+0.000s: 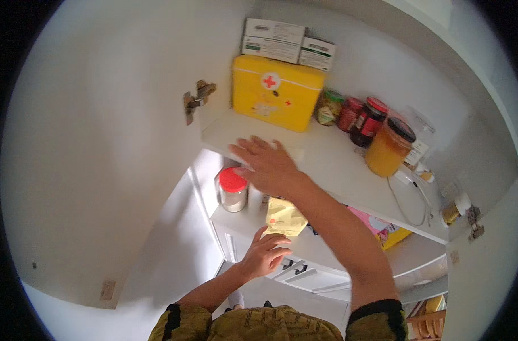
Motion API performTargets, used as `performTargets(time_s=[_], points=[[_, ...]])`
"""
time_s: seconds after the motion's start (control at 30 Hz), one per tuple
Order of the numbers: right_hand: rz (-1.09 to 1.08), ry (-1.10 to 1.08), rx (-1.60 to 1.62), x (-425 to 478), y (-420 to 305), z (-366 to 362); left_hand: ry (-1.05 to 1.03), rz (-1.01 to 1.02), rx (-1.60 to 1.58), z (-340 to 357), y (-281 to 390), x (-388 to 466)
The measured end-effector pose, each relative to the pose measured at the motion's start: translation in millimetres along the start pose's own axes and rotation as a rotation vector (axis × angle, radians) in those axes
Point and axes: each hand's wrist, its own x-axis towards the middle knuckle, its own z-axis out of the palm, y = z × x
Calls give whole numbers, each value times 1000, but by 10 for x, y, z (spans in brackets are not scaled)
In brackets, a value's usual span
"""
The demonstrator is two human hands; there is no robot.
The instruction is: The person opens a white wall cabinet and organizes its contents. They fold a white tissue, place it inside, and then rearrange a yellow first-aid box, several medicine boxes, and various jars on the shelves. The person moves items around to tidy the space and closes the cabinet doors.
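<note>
My right hand (267, 166), fingers spread and empty, is over the front edge of the white upper cabinet shelf (327, 162), below a yellow first-aid box (278, 91). Lower down, my left hand (267, 255) has its fingers apart, just below a pale yellow packet (284, 217); nothing shows in its grasp. The packet's right side lies partly behind my right forearm. Left of it on the lower level stands a clear jar with a red lid (233, 189). White boxes (272, 40) with printed writing lie on top of the first-aid box.
Right of the box stand several jars, among them a green-lidded one (329, 107), a dark red-lidded one (368, 122) and a large orange-filled one (390, 147). A white cable (391, 200) hangs near the shelf's right end. Open cabinet doors (101, 149) flank the shelves.
</note>
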Motion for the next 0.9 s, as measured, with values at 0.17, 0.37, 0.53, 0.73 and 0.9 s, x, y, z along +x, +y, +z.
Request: performTargets(time_s=[0.17,0.37,0.53,0.73,0.9], points=[[16,-113,57,-266,229,-171,127,50,-27,-154,59,293],[287,-180,146,-841,986,-710,322,135,92,-557,-49,890],[513,214,-134,-149,1676,-959,345,119,182,-661,-171,1820],[703,-280,-271,527,2023,-977,91,-111,310,-618,-150,1911],[683,-365,-250,613,2352,-950,126,-62,335,-598,-174,1922]])
